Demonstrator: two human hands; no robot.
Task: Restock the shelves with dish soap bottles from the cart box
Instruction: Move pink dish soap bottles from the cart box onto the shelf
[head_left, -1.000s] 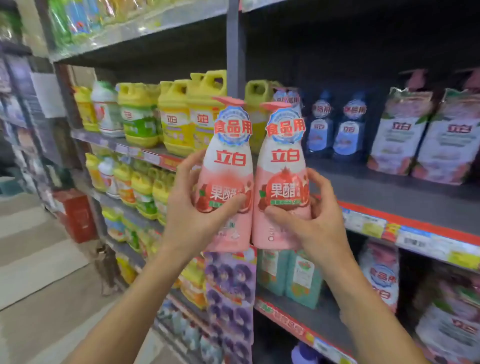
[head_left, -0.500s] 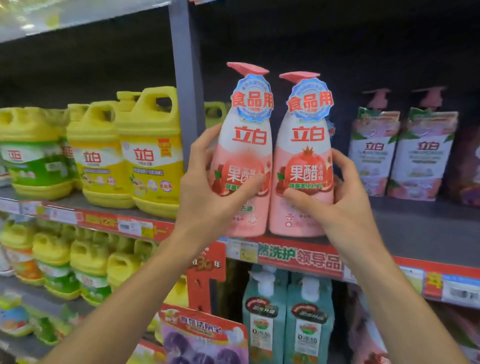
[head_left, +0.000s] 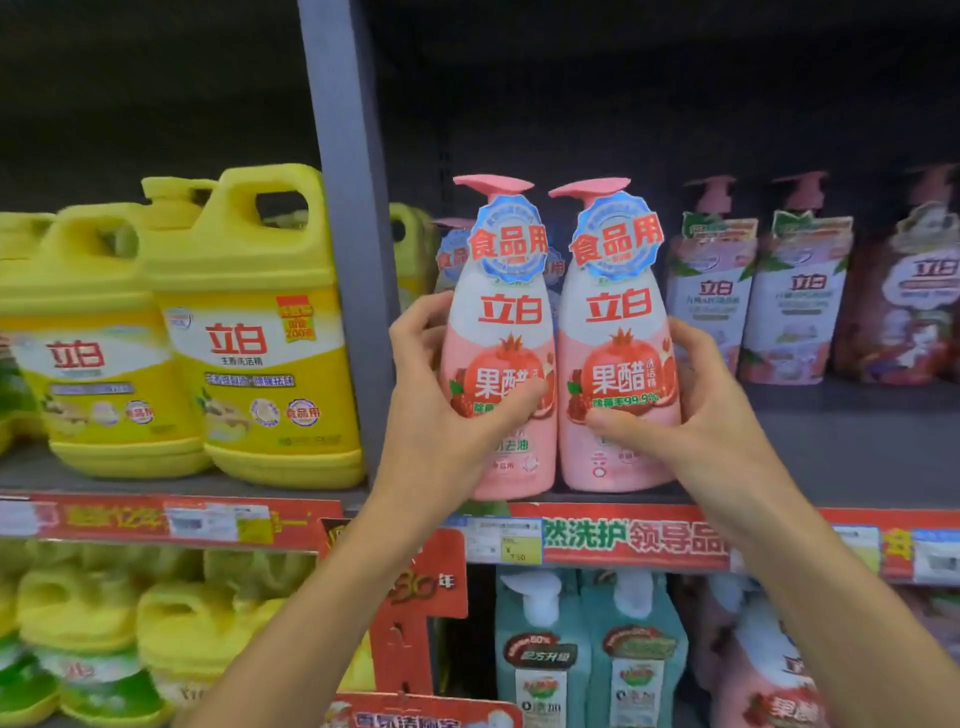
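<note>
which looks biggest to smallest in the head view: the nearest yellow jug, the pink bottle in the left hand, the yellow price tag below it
1. nearest yellow jug
2. pink bottle gripped by the left hand; it sits nearer the camera, so true size against the jug is unsure
3. yellow price tag

I see my left hand (head_left: 441, 415) wrapped around one pink pump bottle (head_left: 501, 332) and my right hand (head_left: 691, 415) around a second pink bottle (head_left: 618, 338), both upright, side by side at the front edge of the shelf (head_left: 831, 452). Yellow jugs (head_left: 249, 332) stand left of the grey upright post (head_left: 348, 234).
</note>
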